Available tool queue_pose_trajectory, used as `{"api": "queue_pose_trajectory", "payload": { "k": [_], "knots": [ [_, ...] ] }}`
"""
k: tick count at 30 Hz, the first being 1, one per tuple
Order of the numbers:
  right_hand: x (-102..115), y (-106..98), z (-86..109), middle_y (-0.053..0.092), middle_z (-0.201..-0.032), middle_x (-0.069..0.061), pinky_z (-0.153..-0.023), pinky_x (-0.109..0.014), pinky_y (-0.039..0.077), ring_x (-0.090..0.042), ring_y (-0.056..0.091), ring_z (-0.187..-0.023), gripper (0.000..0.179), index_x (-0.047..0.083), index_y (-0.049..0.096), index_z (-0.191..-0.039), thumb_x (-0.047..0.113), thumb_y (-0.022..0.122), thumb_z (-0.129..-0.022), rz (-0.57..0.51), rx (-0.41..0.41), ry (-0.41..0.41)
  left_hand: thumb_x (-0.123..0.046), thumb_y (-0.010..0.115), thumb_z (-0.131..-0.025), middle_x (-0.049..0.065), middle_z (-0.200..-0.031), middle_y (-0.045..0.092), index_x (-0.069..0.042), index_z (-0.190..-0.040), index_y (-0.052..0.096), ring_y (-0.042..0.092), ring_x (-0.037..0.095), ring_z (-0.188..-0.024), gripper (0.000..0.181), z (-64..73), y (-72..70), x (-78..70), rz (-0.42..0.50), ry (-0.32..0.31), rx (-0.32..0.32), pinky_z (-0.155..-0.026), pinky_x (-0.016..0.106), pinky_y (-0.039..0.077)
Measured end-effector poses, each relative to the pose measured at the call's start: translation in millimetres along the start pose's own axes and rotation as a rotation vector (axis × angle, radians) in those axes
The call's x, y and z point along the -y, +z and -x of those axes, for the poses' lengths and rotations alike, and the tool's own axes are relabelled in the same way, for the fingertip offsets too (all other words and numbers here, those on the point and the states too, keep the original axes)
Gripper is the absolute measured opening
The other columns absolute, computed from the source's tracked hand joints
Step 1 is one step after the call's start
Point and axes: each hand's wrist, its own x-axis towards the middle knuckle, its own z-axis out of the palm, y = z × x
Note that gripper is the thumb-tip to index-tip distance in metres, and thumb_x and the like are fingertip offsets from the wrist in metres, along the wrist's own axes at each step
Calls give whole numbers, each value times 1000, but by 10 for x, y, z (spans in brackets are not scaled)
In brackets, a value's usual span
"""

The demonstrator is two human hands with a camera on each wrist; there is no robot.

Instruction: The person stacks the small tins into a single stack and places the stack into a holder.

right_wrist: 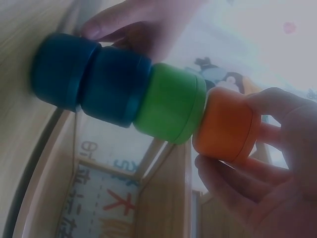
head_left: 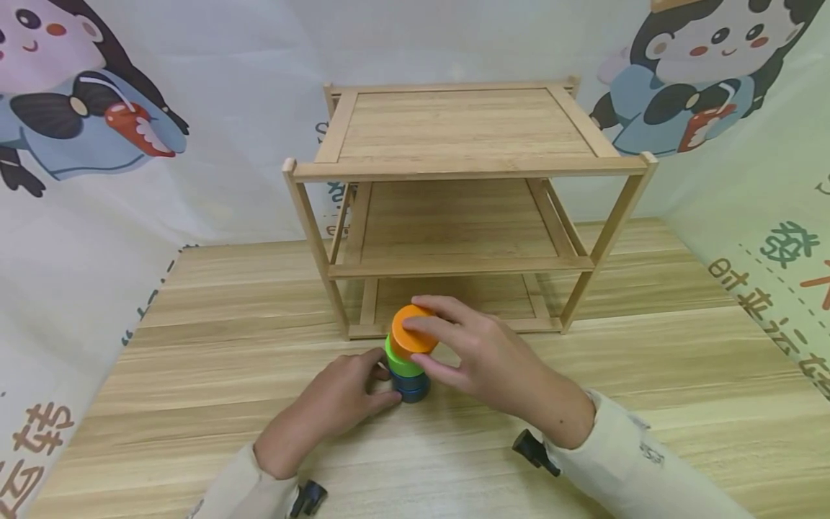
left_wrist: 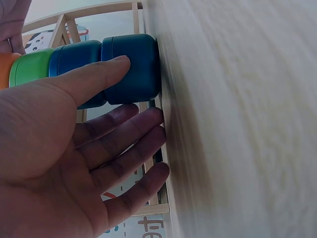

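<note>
A column of small lidded round jars stands on the table: a dark blue jar (left_wrist: 142,74) at the bottom, another dark blue jar (right_wrist: 115,87) above it, then a green jar (right_wrist: 169,104), with an orange jar (head_left: 400,342) on top. My right hand (head_left: 489,353) grips the orange jar at its lid end, thumb on one side and fingers on the other. It sits slightly askew over the green one. Beside the lower part of the column is my left hand (head_left: 340,393), its thumb against the bottom blue jar. Its other fingers extend loosely near the tabletop, apart from the jars.
Right behind the jars stands a three-tier wooden shelf (head_left: 473,169), its front bottom rail close to the column. The wood-grain table (head_left: 214,324) extends to both sides. A white printed cloth (head_left: 246,108) hangs behind and at the sides.
</note>
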Motion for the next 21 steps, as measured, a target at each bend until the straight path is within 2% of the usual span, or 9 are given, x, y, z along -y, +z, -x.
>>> {"api": "queue_pose_trajectory", "payload": {
  "k": [14,21],
  "knots": [
    [11,56,-39,61,-134,-16,-68,-12,56,-16,73,-85,38,8,68,-122,17,79,-87,-11,15,-2,-27,81,-85,6,-106,77,-10,-115,66,72,23,-102,37,-1,-2,9,-7,0,5,-90,43,58],
    [14,74,-49,60,-136,-16,-59,-4,48,-11,69,-70,37,7,68,-123,16,77,-88,-26,33,26,-27,81,-85,6,-106,77,-11,-117,66,72,23,-103,39,-1,0,7,-3,-10,1,-92,42,58]
  ]
}}
